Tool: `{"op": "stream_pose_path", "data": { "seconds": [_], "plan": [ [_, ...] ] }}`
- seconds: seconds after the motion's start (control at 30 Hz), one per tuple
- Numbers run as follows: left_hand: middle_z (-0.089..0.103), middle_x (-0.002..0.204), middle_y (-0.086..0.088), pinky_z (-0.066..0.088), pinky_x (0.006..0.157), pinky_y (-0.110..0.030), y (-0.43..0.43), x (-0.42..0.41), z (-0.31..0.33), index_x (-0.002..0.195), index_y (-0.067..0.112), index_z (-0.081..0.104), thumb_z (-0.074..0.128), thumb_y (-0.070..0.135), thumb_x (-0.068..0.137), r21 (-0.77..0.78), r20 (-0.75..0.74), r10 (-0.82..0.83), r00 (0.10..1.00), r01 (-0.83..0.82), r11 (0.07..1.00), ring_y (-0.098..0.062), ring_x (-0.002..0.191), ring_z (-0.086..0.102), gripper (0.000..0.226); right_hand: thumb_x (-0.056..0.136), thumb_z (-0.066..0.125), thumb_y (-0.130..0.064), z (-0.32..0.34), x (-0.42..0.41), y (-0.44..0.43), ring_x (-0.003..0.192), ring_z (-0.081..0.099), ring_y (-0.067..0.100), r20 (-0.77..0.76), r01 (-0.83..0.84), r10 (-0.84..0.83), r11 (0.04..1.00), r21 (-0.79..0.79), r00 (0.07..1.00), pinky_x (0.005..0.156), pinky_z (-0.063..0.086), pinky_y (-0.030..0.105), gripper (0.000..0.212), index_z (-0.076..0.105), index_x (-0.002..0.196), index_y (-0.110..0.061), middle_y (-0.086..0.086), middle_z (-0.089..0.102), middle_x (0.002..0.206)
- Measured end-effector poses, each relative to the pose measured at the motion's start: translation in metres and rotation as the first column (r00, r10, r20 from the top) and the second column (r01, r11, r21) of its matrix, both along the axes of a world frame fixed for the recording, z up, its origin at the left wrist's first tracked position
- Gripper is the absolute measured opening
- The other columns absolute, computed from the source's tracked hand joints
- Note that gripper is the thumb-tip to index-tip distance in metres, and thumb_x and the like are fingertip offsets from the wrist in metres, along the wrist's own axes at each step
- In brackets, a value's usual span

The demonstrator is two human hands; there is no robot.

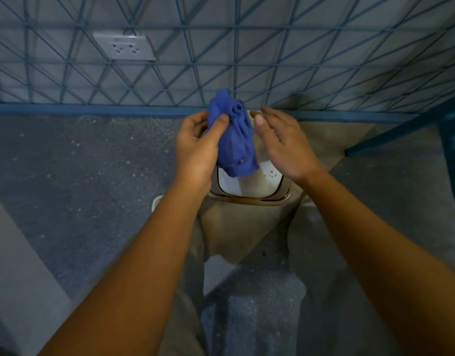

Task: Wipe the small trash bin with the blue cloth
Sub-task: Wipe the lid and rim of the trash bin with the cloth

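Note:
The small trash bin [249, 201] is beige with a white inside and stands on the floor below my hands, its near rim and front wall showing. My left hand [198, 147] pinches the bunched blue cloth [234, 134] between thumb and fingers, holding it above the bin's opening. My right hand [285, 142] hovers just right of the cloth with its fingers loosely spread; whether it touches the cloth I cannot tell. Both hands and the cloth hide the far part of the bin.
A blue wire grid panel [221, 60] stands right behind the bin, with a white wall socket [125, 46] behind it. A blue metal frame leg [401, 132] slants at the right. My legs in beige trousers [247, 235] flank the bin on the speckled grey floor [80, 176].

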State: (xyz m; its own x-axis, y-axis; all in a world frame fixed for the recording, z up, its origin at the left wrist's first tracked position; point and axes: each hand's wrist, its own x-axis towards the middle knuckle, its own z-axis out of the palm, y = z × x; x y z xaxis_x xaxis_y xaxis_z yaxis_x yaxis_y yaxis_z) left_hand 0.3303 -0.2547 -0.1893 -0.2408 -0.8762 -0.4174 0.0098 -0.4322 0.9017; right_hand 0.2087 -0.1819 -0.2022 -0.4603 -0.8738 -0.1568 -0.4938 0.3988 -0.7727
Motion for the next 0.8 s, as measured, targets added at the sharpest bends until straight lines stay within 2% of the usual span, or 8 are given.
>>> {"op": "stream_pose_path", "data": {
  "seconds": [0.03,0.1,0.17,0.27,0.4,0.53,0.67,0.8],
  "plan": [
    [0.065,0.105,-0.01,0.054,0.083,-0.027,0.002,-0.003,0.001,0.1,0.009,0.055,0.062,0.01,0.085,0.012,-0.049,-0.026,0.998,0.027,1.0,-0.019,0.095,0.065,0.016,0.099,0.033,-0.038,0.008,0.006,0.001,0.121,0.052,0.011,0.272,0.048,-0.028,0.997,-0.068,0.962,0.109,0.036,0.036,0.036,0.06,0.118,-0.023,0.0,0.06,0.126],
    [0.065,0.107,-0.01,0.053,0.089,-0.031,0.007,-0.01,0.005,0.103,0.009,0.055,0.06,0.01,0.086,0.01,-0.113,-0.11,0.988,0.112,0.994,-0.02,0.099,0.064,0.017,0.099,0.034,-0.038,0.014,0.016,0.004,0.114,0.059,0.008,0.7,0.131,0.003,0.982,-0.138,0.715,0.102,0.044,0.029,0.034,0.056,0.12,-0.022,-0.001,0.063,0.122],
    [0.065,0.104,-0.008,0.052,0.092,-0.033,0.014,-0.014,0.009,0.104,0.01,0.057,0.056,0.008,0.089,0.0,-0.14,-0.221,0.965,0.223,0.975,-0.019,0.1,0.063,0.015,0.095,0.044,-0.032,0.012,0.019,0.008,0.113,0.061,0.015,0.839,0.261,-0.015,0.953,-0.152,0.545,0.099,0.049,0.03,0.036,0.053,0.125,-0.014,0.006,0.063,0.123],
    [0.063,0.098,-0.004,0.048,0.09,-0.025,0.017,-0.017,0.011,0.107,0.009,0.06,0.048,0.006,0.092,-0.073,0.012,-0.425,0.905,0.424,0.903,-0.013,0.096,0.06,0.02,0.094,0.049,-0.012,0.012,0.015,0.017,0.089,0.069,0.009,0.872,0.399,-0.132,0.914,-0.077,0.471,0.081,0.056,0.022,0.019,0.058,0.112,-0.011,0.003,0.068,0.101],
    [0.064,0.104,0.006,0.038,0.073,-0.001,-0.001,-0.013,-0.005,0.101,0.019,0.067,0.052,0.012,0.089,-0.282,0.475,-0.463,0.748,0.628,0.725,0.003,0.087,0.055,0.02,0.091,0.054,-0.01,0.013,0.0,0.031,0.085,0.065,0.008,0.76,0.396,-0.249,0.918,-0.012,0.601,0.074,0.056,0.017,0.025,0.054,0.116,-0.011,0.0,0.064,0.098],
    [0.05,0.134,-0.001,0.032,0.103,-0.03,-0.019,-0.017,-0.027,0.123,0.019,0.057,0.055,0.027,0.089,-0.327,0.79,-0.332,0.515,0.813,0.481,-0.021,0.123,0.042,0.035,0.09,0.058,-0.019,0.01,-0.02,0.048,0.084,0.061,0.001,0.529,0.394,-0.337,0.919,0.005,0.779,0.07,0.05,0.012,0.029,0.052,0.118,-0.012,-0.004,0.062,0.1],
    [0.031,0.149,-0.002,0.02,0.109,-0.039,-0.03,-0.031,-0.033,0.141,0.021,0.034,0.054,0.044,0.087,-0.192,0.919,-0.294,0.263,0.95,0.247,-0.024,0.137,0.025,0.062,0.083,0.066,-0.012,-0.001,-0.024,0.067,0.103,0.052,0.008,0.11,0.168,-0.166,0.986,-0.007,0.98,0.086,0.044,0.017,0.052,0.046,0.131,-0.012,0.004,0.055,0.121],
    [0.028,0.151,-0.003,0.017,0.112,-0.04,-0.036,-0.038,-0.036,0.144,0.018,0.027,0.057,0.046,0.084,-0.114,0.935,-0.318,0.16,0.981,0.157,-0.025,0.138,0.023,0.072,0.077,0.07,-0.005,-0.017,-0.018,0.068,0.114,0.051,0.019,-0.162,-0.016,0.02,1.0,0.025,0.987,0.091,0.034,0.013,0.061,0.046,0.134,-0.01,0.013,0.055,0.129]
  ]
}}
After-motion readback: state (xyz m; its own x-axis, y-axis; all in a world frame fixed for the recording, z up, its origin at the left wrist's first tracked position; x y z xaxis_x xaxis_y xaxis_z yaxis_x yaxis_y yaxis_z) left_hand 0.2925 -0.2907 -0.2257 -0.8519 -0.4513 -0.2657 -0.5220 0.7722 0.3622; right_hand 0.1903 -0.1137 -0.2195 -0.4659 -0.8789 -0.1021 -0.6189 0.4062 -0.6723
